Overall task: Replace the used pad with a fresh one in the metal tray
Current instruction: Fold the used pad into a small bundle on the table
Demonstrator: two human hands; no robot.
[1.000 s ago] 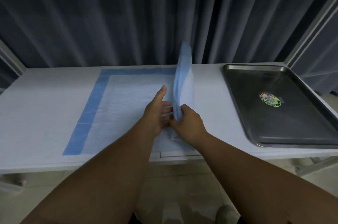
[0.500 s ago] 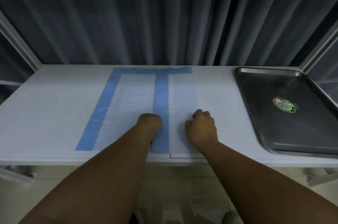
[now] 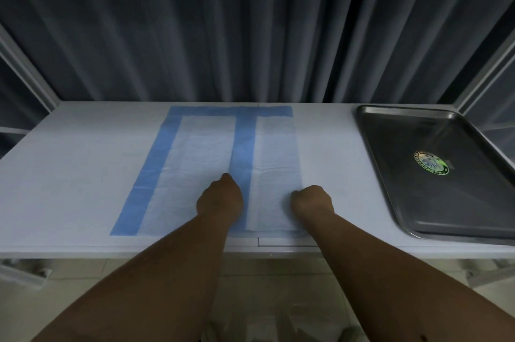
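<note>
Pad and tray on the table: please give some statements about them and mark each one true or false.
1. The pad lies in the metal tray. False: it lies on the table, left of the tray.
2. The pad's right part is folded over. True.
3. A round sticker sits in the tray. True.
4. The right hand touches the tray. False: it rests at the pad's right edge.
5. The left hand rests on the pad. True.

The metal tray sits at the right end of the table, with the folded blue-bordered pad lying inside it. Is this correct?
Not quite. In the head view the metal tray is at the right end, but the folded pad lies on the table left of it, not inside.
</note>
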